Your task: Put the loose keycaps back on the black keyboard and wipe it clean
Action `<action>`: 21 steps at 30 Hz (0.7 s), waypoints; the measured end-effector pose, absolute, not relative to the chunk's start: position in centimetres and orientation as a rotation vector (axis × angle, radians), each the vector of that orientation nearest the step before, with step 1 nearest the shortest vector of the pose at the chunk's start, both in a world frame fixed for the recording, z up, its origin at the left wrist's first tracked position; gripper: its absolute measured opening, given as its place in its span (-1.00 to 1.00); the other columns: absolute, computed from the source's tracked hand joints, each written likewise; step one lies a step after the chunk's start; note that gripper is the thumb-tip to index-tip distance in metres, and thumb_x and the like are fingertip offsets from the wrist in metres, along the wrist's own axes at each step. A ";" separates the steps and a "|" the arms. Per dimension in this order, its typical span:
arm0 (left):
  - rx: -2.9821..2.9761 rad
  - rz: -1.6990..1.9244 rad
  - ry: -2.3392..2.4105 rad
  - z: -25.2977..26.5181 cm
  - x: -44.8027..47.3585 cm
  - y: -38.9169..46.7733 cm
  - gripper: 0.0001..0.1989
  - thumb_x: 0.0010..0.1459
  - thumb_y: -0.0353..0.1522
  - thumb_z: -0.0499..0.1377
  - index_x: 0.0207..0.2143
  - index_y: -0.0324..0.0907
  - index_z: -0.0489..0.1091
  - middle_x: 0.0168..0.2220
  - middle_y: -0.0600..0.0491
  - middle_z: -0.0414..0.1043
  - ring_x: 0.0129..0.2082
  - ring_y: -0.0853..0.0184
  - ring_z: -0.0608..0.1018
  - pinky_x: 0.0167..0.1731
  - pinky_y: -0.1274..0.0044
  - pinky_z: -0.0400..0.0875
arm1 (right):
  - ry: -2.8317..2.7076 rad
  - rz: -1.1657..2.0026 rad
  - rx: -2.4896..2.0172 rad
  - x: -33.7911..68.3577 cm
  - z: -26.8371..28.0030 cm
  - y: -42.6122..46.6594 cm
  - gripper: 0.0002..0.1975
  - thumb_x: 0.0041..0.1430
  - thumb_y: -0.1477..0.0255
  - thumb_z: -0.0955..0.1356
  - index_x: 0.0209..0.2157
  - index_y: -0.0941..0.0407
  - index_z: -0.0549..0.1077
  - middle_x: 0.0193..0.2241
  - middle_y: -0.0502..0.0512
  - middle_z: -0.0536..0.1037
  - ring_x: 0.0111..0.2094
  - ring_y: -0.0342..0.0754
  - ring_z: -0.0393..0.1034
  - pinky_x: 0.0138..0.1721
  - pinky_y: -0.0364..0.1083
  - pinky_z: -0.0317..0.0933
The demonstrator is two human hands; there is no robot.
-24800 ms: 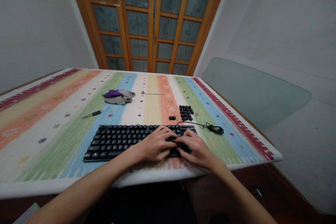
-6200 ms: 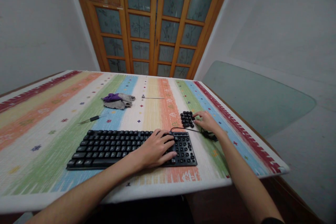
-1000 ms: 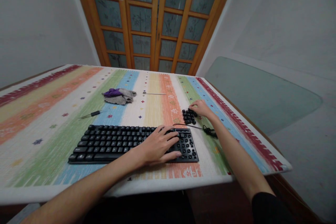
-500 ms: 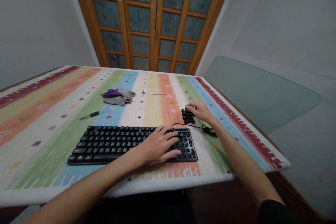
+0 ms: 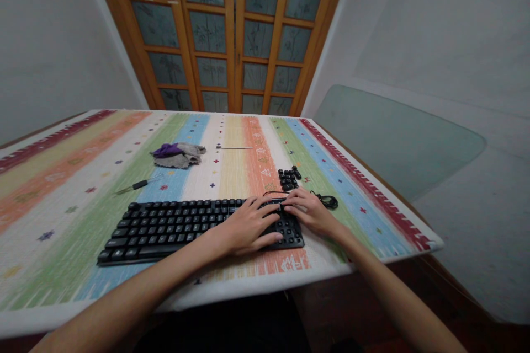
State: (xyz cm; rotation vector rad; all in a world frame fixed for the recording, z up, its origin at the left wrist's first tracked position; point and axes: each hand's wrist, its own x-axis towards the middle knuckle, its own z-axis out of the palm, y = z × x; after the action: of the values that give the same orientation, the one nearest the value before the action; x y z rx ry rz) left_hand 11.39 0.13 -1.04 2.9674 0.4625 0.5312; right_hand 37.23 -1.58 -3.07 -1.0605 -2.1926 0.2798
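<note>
A black keyboard (image 5: 165,229) lies near the table's front edge; its number pad at the right end shows bare switches without keycaps. Across its right part rests my left hand (image 5: 250,227), fingers spread and lying flat on it. My right hand (image 5: 312,212) is over the top of the number pad, thumb and fingertips pinched close together on a small dark keycap that is mostly hidden by the fingers. Just beyond the keyboard sits a small group of loose black keycaps (image 5: 289,177).
A coiled black cable (image 5: 328,201) lies right of my right hand. Farther back are a grey and purple cloth (image 5: 178,155) and a thin metal rod (image 5: 236,148). A wire tool with a black handle (image 5: 139,184) lies left, on the striped tablecloth (image 5: 103,176).
My right hand has come from the loose keycaps back toward me, onto the number pad. My left hand stays on the keyboard. The view has shifted slightly.
</note>
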 end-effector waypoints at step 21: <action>3.065 0.471 0.392 -0.7 12.8 1.2 -0.57 0.43 -0.09 0.01 0.02 -0.21 0.46 0.27 -0.12 0.33 0.39 0.09 0.17 0.32 0.21 0.10 | -2.156 0.015 -1.094 36.7 -4.0 -1.7 -0.80 0.41 0.40 0.29 -0.18 0.06 0.57 -0.29 0.13 0.51 -0.22 0.02 0.40 -0.16 0.04 0.36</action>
State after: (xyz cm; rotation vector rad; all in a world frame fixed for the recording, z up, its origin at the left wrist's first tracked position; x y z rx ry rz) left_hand 12.84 1.22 -0.73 3.0655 0.3923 0.4715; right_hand 36.66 -1.66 -4.04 -1.0943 -2.1564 0.0149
